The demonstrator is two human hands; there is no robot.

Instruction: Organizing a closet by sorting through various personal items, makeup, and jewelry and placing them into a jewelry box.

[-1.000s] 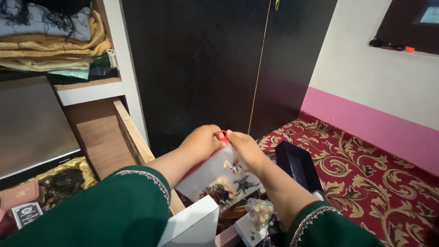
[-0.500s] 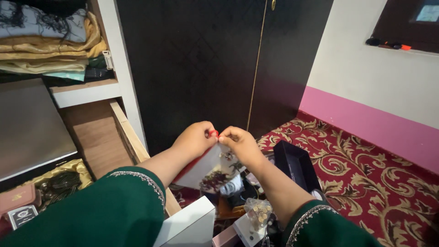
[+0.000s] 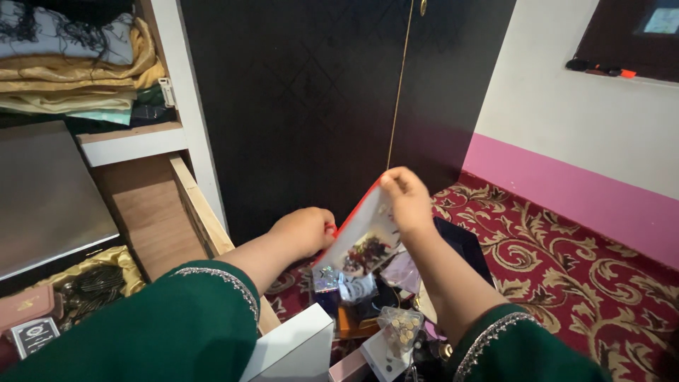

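Note:
A clear plastic zip pouch [image 3: 362, 240] with a red top edge holds small dark jewellery pieces. My right hand [image 3: 404, 199] pinches its upper corner and lifts it, tilting the pouch. My left hand [image 3: 305, 230] grips the lower end of the red edge. Both arms wear green sleeves with silver trim. Under the pouch lie a small bag of gold beads [image 3: 398, 327], a black open box [image 3: 463, 249] and other small packets.
An open wooden drawer [image 3: 185, 212] stands at left below a shelf of folded cloth [image 3: 78, 67]. Dark wardrobe doors [image 3: 318, 92] rise ahead. A red patterned carpet [image 3: 566, 276] covers the floor at right. A white box [image 3: 293, 350] sits near my lap.
My right hand rose and moved right along the red edge, away from my left hand. The pouch now tilts up at its right corner.

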